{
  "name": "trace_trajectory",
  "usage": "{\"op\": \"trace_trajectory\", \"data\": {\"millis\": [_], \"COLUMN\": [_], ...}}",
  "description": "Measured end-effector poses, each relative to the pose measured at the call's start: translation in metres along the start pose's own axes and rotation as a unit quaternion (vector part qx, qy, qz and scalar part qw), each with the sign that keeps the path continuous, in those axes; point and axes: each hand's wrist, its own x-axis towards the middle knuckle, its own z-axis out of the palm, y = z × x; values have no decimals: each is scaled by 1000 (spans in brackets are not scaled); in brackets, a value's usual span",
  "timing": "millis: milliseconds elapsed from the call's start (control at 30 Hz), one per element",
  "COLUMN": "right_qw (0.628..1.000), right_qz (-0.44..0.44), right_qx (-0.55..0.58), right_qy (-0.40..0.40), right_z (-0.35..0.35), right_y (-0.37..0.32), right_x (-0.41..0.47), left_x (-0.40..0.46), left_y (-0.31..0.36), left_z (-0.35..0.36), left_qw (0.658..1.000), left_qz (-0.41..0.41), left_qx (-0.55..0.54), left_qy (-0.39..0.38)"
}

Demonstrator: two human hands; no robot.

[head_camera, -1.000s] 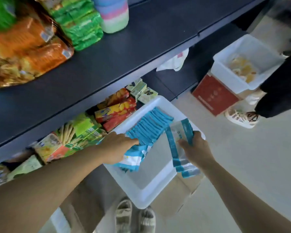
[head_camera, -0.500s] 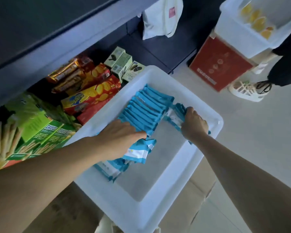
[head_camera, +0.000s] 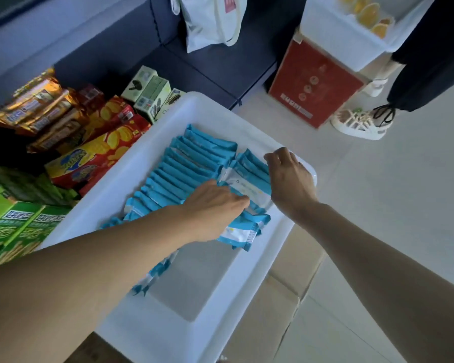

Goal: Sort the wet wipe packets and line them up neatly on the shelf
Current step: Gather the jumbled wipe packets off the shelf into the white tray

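I am working both hands inside the white bin, where the blue wipe packets are standing on edge in a row. My left hand is pressing down on loose packets, fingers curling onto one flat packet; whether it is actually pinching, I cannot tell. My right hand is bracing a short second stack, fingers bent, grip unclear. Judgement: packets are light, soft, slick film; best taken across the flat faces, several together.
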Motion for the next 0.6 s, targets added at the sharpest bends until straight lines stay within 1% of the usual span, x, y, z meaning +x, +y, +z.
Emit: {"op": "trace_trajectory", "data": {"millis": [133, 300, 400, 467, 533, 600], "right_qw": [998, 994, 993, 994, 995, 996], "right_qz": [21, 26, 25, 26, 24, 13], "right_qx": [46, 90, 111, 101, 92, 88], "right_qy": [27, 54, 43, 31, 13, -3], "right_z": [-19, -14, -5, -1, 0, -2], "right_y": [20, 31, 27, 23, 19, 14], "right_x": [-15, -26, -28, -29, -29, -30], "left_x": [43, 74, 80, 79, 74, 64], "left_y": [7, -1, -3, -4, -4, -7], "left_z": [3, 17, 25, 32, 38, 36], "left_qw": [1000, 999, 999, 999, 997, 994], "left_qz": [16, 0, 0, -9, -32, -76], "left_qx": [23, 26, 17, 37, 62, 57], "left_qy": [2, 29, 35, 34, 36, 49]}}
